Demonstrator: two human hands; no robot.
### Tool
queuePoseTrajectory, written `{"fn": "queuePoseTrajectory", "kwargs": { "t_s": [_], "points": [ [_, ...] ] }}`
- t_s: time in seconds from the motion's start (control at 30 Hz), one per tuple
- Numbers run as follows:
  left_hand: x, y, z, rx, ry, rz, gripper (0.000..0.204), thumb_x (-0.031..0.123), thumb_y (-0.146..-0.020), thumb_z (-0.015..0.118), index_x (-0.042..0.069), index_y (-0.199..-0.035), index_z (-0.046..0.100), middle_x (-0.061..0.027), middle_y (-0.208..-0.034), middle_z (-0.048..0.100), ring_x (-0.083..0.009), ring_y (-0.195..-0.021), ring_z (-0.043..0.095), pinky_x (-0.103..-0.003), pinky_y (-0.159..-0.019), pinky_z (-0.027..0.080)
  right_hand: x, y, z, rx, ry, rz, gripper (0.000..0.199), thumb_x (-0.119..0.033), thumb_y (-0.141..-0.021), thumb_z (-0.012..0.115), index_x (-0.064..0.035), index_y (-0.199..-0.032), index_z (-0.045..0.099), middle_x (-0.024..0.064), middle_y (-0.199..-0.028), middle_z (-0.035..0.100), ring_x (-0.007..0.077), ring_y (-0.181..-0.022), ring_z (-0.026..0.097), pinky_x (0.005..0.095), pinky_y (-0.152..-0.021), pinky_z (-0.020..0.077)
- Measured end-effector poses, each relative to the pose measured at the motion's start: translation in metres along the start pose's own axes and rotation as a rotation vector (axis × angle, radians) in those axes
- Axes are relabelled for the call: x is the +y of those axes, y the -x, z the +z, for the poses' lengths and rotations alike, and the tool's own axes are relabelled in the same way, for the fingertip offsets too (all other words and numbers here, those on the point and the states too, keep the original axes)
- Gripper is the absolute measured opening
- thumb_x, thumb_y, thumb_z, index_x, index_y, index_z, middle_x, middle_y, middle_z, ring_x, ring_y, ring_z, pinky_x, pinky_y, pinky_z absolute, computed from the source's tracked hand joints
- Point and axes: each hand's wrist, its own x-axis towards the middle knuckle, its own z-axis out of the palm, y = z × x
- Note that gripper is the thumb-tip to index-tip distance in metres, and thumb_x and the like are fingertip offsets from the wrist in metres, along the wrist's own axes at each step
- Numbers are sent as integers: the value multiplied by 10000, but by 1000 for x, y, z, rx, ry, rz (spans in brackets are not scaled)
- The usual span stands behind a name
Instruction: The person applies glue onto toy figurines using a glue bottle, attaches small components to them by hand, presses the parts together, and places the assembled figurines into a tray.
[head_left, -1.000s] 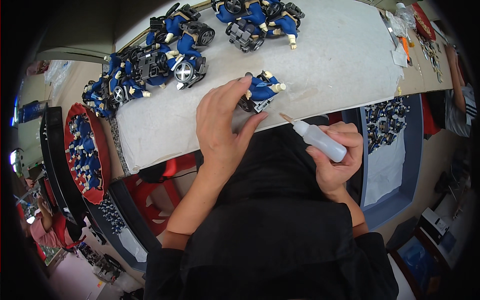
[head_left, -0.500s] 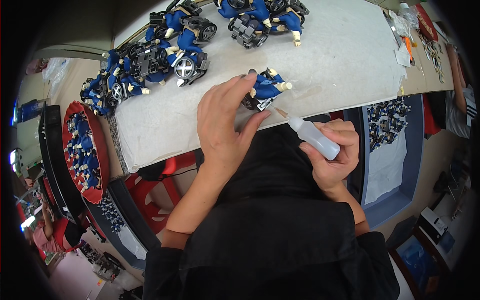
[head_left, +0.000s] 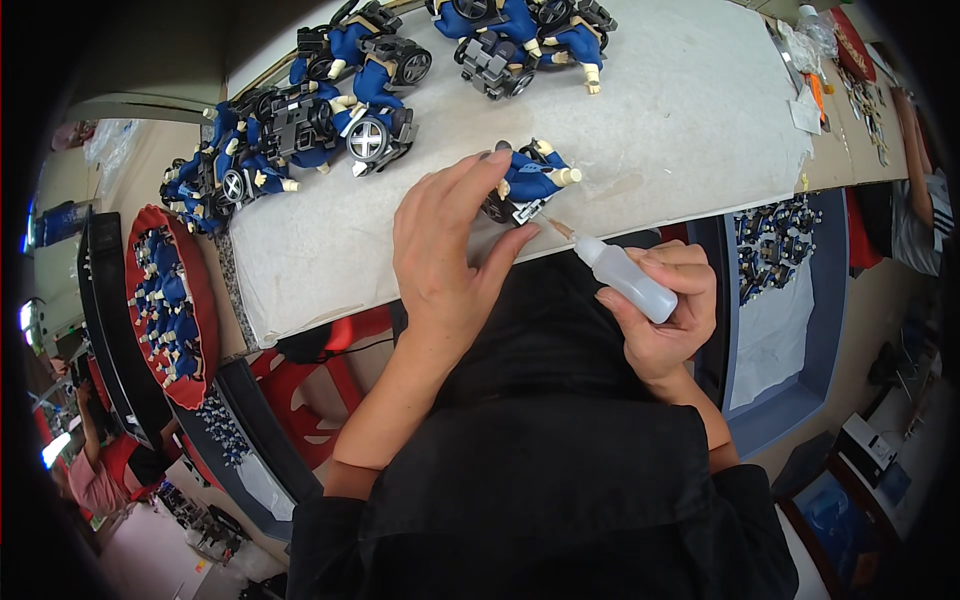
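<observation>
My left hand point(head_left: 445, 250) grips a small blue and black toy vehicle point(head_left: 528, 181) against the white table cover point(head_left: 660, 110), fingers curled over its left side. My right hand point(head_left: 668, 320) holds a small translucent squeeze bottle point(head_left: 622, 277), its brown nozzle tip pointing up-left and touching the toy's lower edge. Both forearms come up from my dark-sleeved body at the bottom.
Several assembled blue toy vehicles point(head_left: 330, 110) lie in groups at the table's far left and top point(head_left: 520, 35). A red tray point(head_left: 170, 300) of blue parts stands at left. A blue bin point(head_left: 780, 320) with white sheet and parts is at right. Another person's arm point(head_left: 915, 190) shows far right.
The bottle's nozzle has moved up-left from clear of the toy to its lower edge. My left hand stays on the toy.
</observation>
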Motion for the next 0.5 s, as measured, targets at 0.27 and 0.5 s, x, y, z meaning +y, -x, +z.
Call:
{"fn": "queuePoseTrajectory", "kwargs": {
  "t_s": [0.27,0.5],
  "points": [
    [-1,3,-3,-59,-6,7,646,7,-602,763,16,-1173,461,-125,-1151,531,-244,-1024,528,-319,-870,416,1,1,1,-4,3,-4,432,36,-599,772,-31,-944,522,107,-889,543,174,-803,582,256,-682,489],
    [-1,3,-4,-53,-3,13,649,9,-598,766,17,-1172,463,-123,-1146,536,-244,-1020,530,-319,-872,414,1,1,1,9,-6,-4,428,49,-606,762,-23,-945,512,113,-884,535,176,-790,585,256,-675,496]
  ]
}}
